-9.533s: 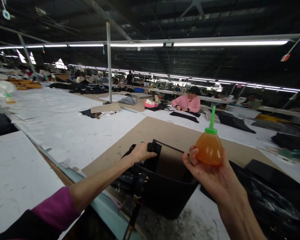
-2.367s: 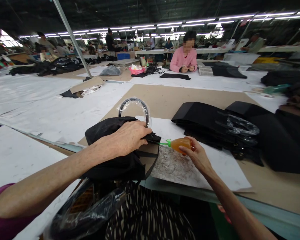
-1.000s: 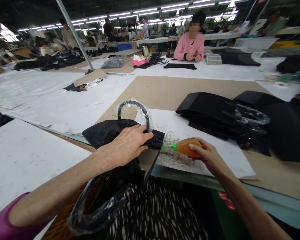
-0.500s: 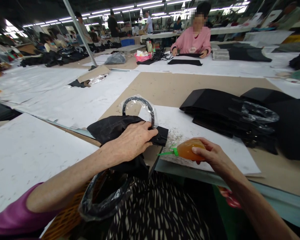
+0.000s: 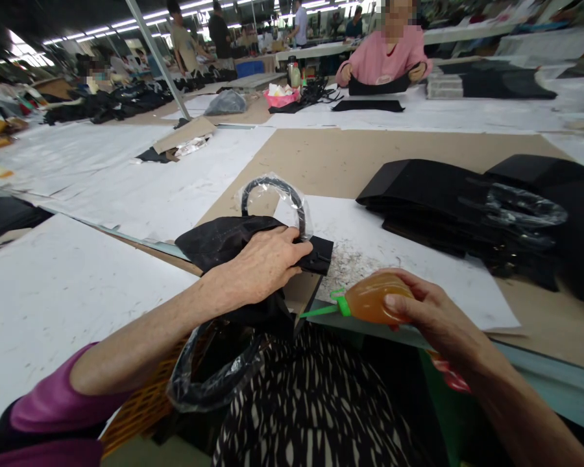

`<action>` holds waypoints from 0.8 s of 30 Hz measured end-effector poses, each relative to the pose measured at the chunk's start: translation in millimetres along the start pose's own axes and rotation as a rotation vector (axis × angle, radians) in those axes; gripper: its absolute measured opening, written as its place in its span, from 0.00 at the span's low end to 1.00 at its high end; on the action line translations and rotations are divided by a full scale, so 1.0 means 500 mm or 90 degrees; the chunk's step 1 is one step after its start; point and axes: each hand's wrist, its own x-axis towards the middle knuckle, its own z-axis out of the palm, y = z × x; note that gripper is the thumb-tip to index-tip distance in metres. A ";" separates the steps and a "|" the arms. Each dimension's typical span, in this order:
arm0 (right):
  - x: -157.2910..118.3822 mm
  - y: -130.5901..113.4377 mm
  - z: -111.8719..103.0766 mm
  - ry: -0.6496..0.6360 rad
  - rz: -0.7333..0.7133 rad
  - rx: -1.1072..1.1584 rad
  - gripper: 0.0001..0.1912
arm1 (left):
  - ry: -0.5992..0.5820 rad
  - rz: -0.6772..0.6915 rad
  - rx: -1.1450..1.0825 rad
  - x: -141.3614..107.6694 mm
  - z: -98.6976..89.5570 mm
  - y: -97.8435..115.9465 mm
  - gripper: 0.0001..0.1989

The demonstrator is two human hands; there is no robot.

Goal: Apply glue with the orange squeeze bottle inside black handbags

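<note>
My left hand (image 5: 267, 259) is closed on the upper edge of a black handbag (image 5: 219, 240) at the table's front edge. One plastic-wrapped bag handle (image 5: 272, 181) stands up behind the hand, while another wrapped handle (image 5: 209, 389) hangs below over my lap. The bag's brown inner face shows beneath my fingers. My right hand (image 5: 413, 301) grips a soft squeeze bottle (image 5: 377, 298) with orange-brown liquid in it. Its green nozzle (image 5: 321, 311) points left, with the tip at the edge of the bag; whether it touches I cannot tell.
Stacked black bag pieces (image 5: 428, 201) with a plastic-wrapped handle lie at the right. White paper (image 5: 413, 266) with dark smears lies over brown board (image 5: 340, 155). Across the table a person in pink (image 5: 387, 58) holds a black piece. An orange basket (image 5: 141, 415) stands below left.
The bottle has tilted slightly and its nozzle tip has come left and down to the bag's edge. The left hand keeps its hold. The person opposite has raised the black piece.
</note>
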 end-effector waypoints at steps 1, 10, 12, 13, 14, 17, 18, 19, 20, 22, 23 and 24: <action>-0.003 -0.001 0.003 0.002 0.005 0.004 0.20 | -0.002 -0.001 0.001 0.000 0.001 0.000 0.10; -0.029 0.013 0.011 0.021 0.020 0.038 0.24 | 0.001 -0.001 0.010 0.001 0.005 0.001 0.11; -0.030 0.019 0.011 0.049 0.014 0.048 0.24 | 0.002 0.001 0.008 0.001 0.003 0.001 0.11; -0.029 0.021 0.012 0.060 0.011 0.053 0.23 | 0.001 0.001 0.006 0.001 0.003 0.002 0.10; -0.029 0.024 0.013 0.066 0.010 0.059 0.23 | 0.001 0.000 0.006 0.000 0.003 0.002 0.11; -0.029 0.028 0.018 0.056 0.015 0.091 0.23 | 0.000 -0.003 0.005 -0.001 0.003 0.001 0.11; -0.030 0.028 0.019 0.051 0.017 0.100 0.23 | 0.000 -0.003 0.006 -0.001 0.004 0.001 0.11; -0.031 0.029 0.021 0.047 0.018 0.107 0.23 | 0.001 -0.001 0.006 -0.002 0.004 0.001 0.12; -0.032 0.029 0.023 0.045 0.020 0.109 0.23 | 0.002 0.000 0.006 -0.002 0.004 0.001 0.12; -0.037 0.030 0.026 0.041 0.022 0.112 0.23 | -0.001 0.000 0.006 -0.001 0.004 0.001 0.12; -0.040 0.031 0.028 0.040 0.025 0.115 0.23 | -0.002 0.000 0.006 -0.001 0.004 0.001 0.12; -0.043 0.032 0.028 0.038 0.029 0.118 0.23 | -0.002 -0.001 0.005 -0.001 0.005 0.002 0.12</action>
